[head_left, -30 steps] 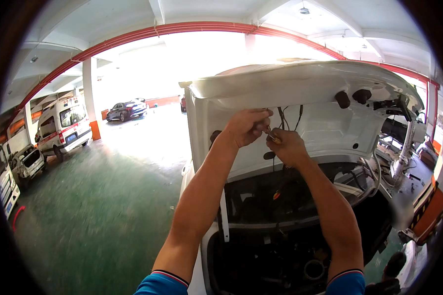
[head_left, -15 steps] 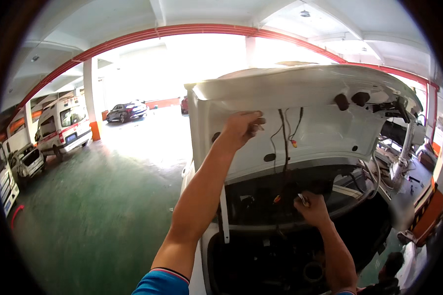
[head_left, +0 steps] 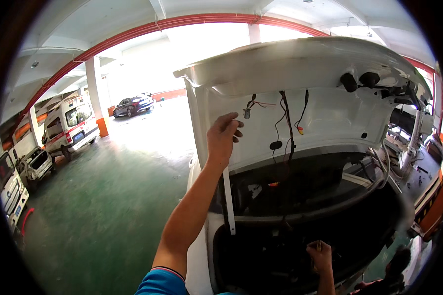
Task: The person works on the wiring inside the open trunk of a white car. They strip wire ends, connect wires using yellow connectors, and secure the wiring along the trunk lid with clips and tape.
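Observation:
My left hand (head_left: 222, 140) is raised at the inner face of a lifted white trunk lid (head_left: 300, 69). Its fingers are loosely bent with nothing visible in them. Just beyond the fingertips, a small grey connector (head_left: 246, 113) hangs from short wires. Low over the dark trunk opening (head_left: 275, 265), my right hand (head_left: 321, 258) is closed round a small brass-coloured thing (head_left: 319, 244); its kind is hard to make out. A dark wiring harness (head_left: 288, 118) dangles from the lid, and a cable with a red-and-yellow end (head_left: 300, 130) hangs beside it.
A pale strut (head_left: 228, 201) stands at the trunk's left side. Behind the lid's lower edge is the dark rear window (head_left: 305, 182). Another person (head_left: 398, 263) is at lower right. A white van (head_left: 69, 125) and a dark car (head_left: 133, 105) stand across the green floor (head_left: 98, 211).
My right hand has dropped from before the rear window to over the trunk opening. My left hand has moved slightly left and down, uncovering the grey connector. The view has shifted a little.

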Demonstrator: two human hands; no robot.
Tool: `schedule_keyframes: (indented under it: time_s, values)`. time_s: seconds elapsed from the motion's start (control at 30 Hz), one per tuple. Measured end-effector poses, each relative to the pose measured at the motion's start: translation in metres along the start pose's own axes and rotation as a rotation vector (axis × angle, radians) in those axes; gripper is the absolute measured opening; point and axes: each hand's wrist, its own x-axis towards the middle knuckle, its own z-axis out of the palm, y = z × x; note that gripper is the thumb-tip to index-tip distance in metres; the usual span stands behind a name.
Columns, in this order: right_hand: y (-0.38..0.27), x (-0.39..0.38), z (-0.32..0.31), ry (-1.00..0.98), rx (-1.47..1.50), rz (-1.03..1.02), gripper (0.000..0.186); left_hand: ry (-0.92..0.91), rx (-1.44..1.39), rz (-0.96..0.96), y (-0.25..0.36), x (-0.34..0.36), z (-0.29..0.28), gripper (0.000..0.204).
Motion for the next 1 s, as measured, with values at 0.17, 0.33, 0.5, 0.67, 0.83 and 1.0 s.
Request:
schedule_keyframes:
  time_s: [0.17, 0.33, 0.5, 0.67, 0.83, 1.0]
  values:
    - [0.017, -0.007, 0.001, -0.028, 0.071, 0.092, 0.02, -0.02, 0.044, -0.011, -0.009, 0.0, 0.002, 0.026]
    - [0.037, -0.018, 0.007, -0.053, 0.12, 0.171, 0.025, -0.152, 0.224, 0.016, -0.031, -0.012, 0.027, 0.036]
    - [0.056, -0.031, 0.019, -0.076, 0.063, 0.221, 0.023, -0.102, 0.317, 0.207, -0.038, 0.007, 0.073, 0.051]
    - [0.065, -0.047, 0.019, -0.036, 0.103, 0.319, 0.02, -0.109, 0.083, 0.155, -0.023, 0.029, 0.115, 0.046]
    - [0.102, -0.063, 0.012, 0.06, 0.232, 0.443, 0.022, -0.075, -0.027, 0.129, -0.018, 0.04, 0.132, 0.035]
    - [0.135, -0.08, 0.005, 0.073, 0.158, 0.485, 0.02, -0.308, 0.253, 0.133, -0.017, 0.043, 0.132, 0.025]
